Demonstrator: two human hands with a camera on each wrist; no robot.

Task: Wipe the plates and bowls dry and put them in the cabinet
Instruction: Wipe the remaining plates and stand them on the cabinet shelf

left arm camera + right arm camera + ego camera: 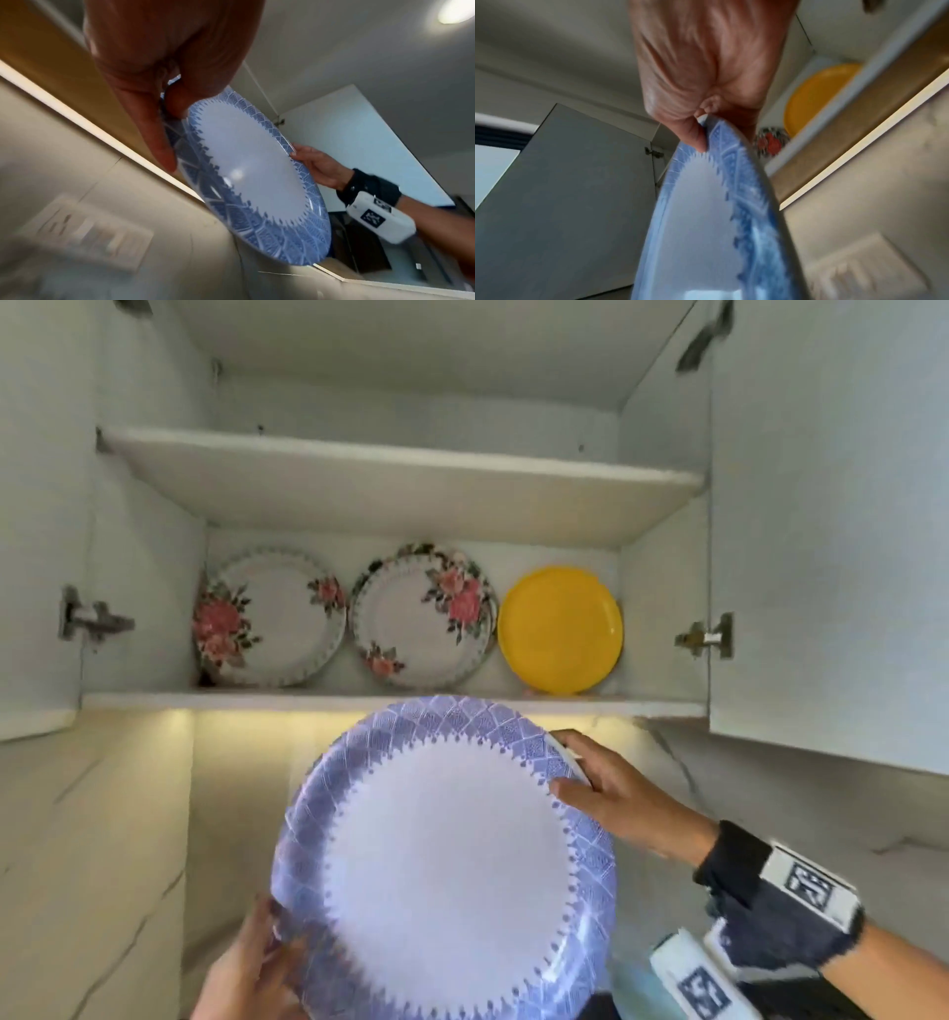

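Note:
A large white plate with a blue patterned rim [447, 860] [254, 168] [706, 223] is held up just below the open cabinet [400, 701]. My left hand [251, 963] [159, 81] pinches its lower left rim, thumb on the face. My right hand [611, 793] [316, 168] [706, 67] grips the upper right rim, thumb on the face and fingers behind. On the cabinet's lower shelf two floral plates [269, 618] [423, 618] and a yellow plate [560, 629] [818, 93] lean upright against the back wall.
Both cabinet doors [832, 531] [41, 505] stand open to the sides. The upper shelf [400, 485] shows nothing on it. A lit strip [231, 711] runs under the cabinet above the pale tiled wall [102, 839]. A switch plate [85, 233] sits on the wall.

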